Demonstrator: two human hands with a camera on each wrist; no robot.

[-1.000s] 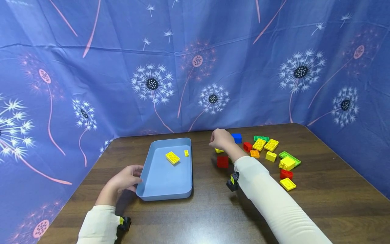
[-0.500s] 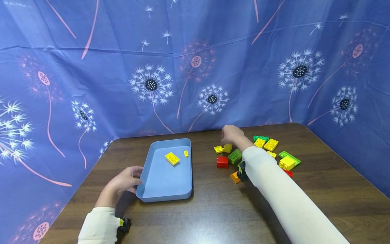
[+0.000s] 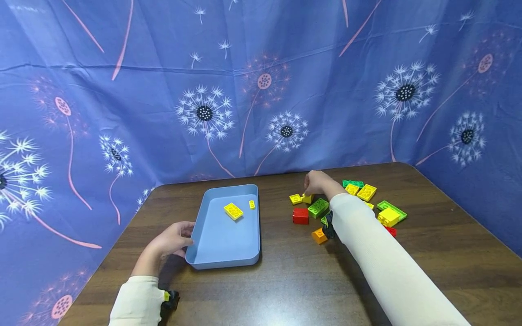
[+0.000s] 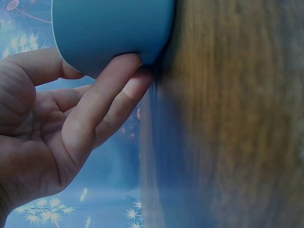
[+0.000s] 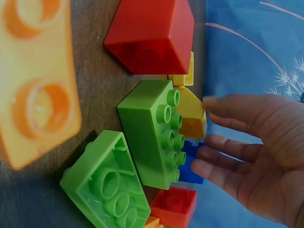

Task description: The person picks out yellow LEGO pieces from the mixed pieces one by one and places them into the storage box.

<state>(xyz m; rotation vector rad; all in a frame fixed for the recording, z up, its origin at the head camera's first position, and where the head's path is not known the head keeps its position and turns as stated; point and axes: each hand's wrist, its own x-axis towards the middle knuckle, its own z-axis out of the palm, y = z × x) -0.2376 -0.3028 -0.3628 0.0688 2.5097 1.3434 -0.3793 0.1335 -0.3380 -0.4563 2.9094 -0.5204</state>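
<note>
The blue tray (image 3: 222,264) lies left of centre with two yellow bricks inside. My left hand (image 3: 174,239) grips its left side, the thumb at the rim and the fingers against the outer wall in the left wrist view. At the back, my right hand (image 3: 320,182) pinches a small yellow brick (image 3: 307,199) low over the table with its thumb and index fingertips. In the right wrist view the other fingers hang loosely beside a blue brick (image 5: 191,164). A flat yellow piece (image 3: 295,199) and a green brick (image 3: 318,208) lie close by.
A red brick (image 3: 300,216) and an orange brick (image 3: 319,236) lie nearer the front. Yellow, green and red bricks are scattered to the right, some behind my right sleeve. A patterned blue cloth (image 3: 244,90) rises behind the wooden table (image 3: 253,299).
My right hand has moved right from beside the flat yellow piece, then lowered to the small yellow brick. The left hand and the tray have stayed in place.
</note>
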